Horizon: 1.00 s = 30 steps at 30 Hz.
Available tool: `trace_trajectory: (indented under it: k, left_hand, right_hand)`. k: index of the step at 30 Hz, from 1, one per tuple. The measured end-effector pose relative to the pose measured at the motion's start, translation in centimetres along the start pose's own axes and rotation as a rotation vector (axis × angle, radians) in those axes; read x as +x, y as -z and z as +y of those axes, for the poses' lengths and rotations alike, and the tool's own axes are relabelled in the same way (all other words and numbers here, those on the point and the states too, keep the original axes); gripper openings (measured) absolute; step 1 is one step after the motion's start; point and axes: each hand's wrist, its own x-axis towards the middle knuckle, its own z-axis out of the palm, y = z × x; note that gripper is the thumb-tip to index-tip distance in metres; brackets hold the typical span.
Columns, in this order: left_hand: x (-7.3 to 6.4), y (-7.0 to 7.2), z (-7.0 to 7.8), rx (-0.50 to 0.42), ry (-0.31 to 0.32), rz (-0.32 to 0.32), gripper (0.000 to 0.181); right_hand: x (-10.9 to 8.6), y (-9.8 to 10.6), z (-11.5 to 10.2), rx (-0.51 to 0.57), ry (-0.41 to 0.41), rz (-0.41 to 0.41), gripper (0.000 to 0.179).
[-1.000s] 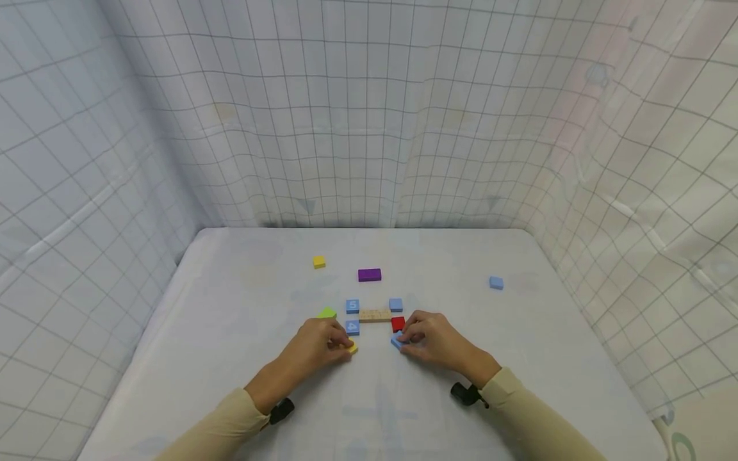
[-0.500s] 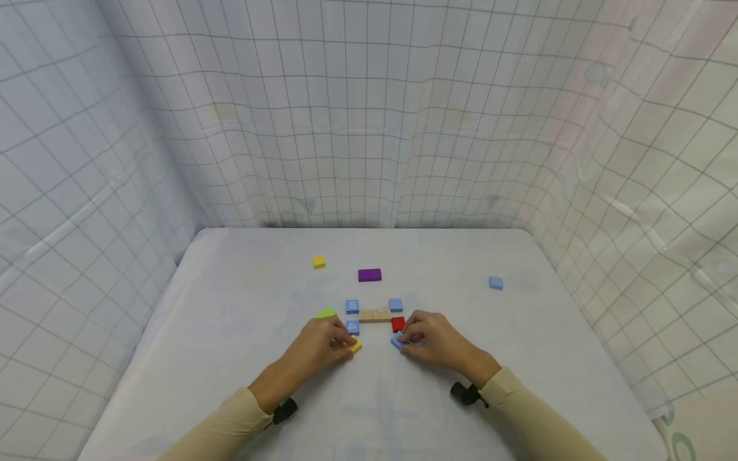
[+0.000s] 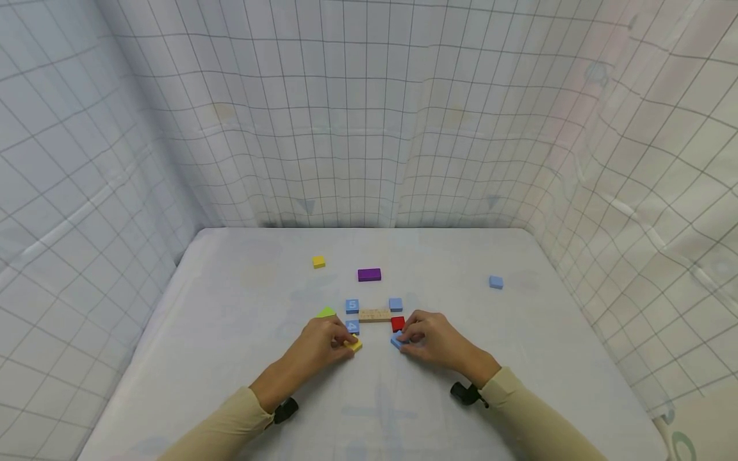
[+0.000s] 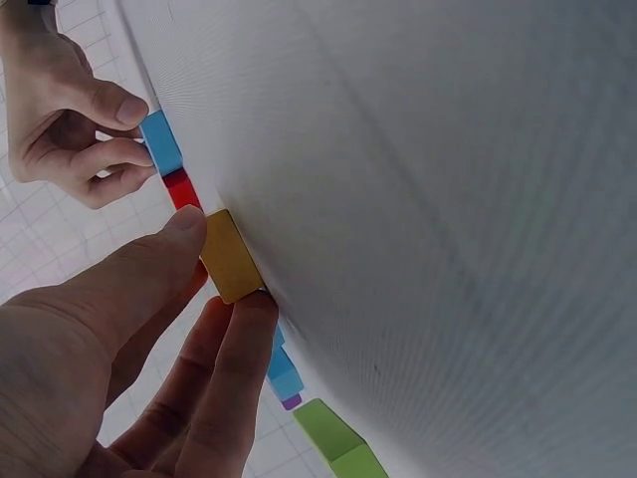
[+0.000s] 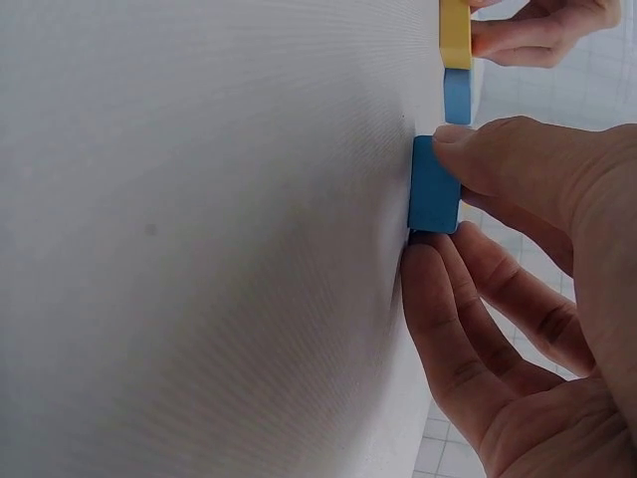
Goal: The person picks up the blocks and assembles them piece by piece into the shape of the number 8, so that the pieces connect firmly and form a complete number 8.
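My left hand [image 3: 319,341] pinches a yellow block [image 4: 230,256] between thumb and fingers, just below a blue tile marked 4 [image 3: 352,327]. My right hand [image 3: 434,337] grips a blue block [image 5: 435,185], set at an angle near a red block [image 3: 398,324]. Above the 4 lies a blue tile marked 5 [image 3: 352,306]. A wooden strip [image 3: 375,315] spans from the numbered tiles toward the red block, with a plain blue tile [image 3: 395,305] over its right end. Partly behind my left hand shows a green block [image 4: 333,438].
Farther back on the white table [image 3: 230,288] lie a purple block [image 3: 369,274] and a small yellow block [image 3: 319,262]. Another blue block [image 3: 496,282] sits off to the right. Grid-patterned curtains [image 3: 357,128] hang behind and along both sides.
The left hand has shifted slightly right with the yellow block, which now shows more beneath the 4 tile. My right hand stays in place on its blue block.
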Motion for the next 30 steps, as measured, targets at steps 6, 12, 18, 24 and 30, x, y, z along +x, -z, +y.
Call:
trace_trajectory:
  k: [6, 12, 18, 24, 30]
  left_hand:
    - [0.1, -0.1, -0.2, 0.007, -0.007, -0.001, 0.019]
    - [0.2, -0.5, -1.3, 0.009, -0.136, 0.057, 0.018]
    - [0.0, -0.1, -0.2, 0.027, -0.072, 0.038, 0.02]
    - [0.0, -0.1, -0.1, 0.044, -0.04, 0.022, 0.02]
    - [0.0, -0.1, -0.1, 0.047, -0.038, 0.021, 0.021]
  right_hand:
    - [0.0, 0.0, 0.1, 0.0, 0.004, 0.008, 0.011]
    - [0.0, -0.1, 0.2, 0.004, 0.004, 0.007, 0.011]
    - [0.0, 0.0, 0.1, 0.002, 0.004, 0.007, 0.011]
    - [0.0, 0.0, 0.0, 0.001, 0.009, 0.009, 0.011]
    - [0.0, -0.1, 0.2, 0.001, 0.017, 0.013, 0.011]
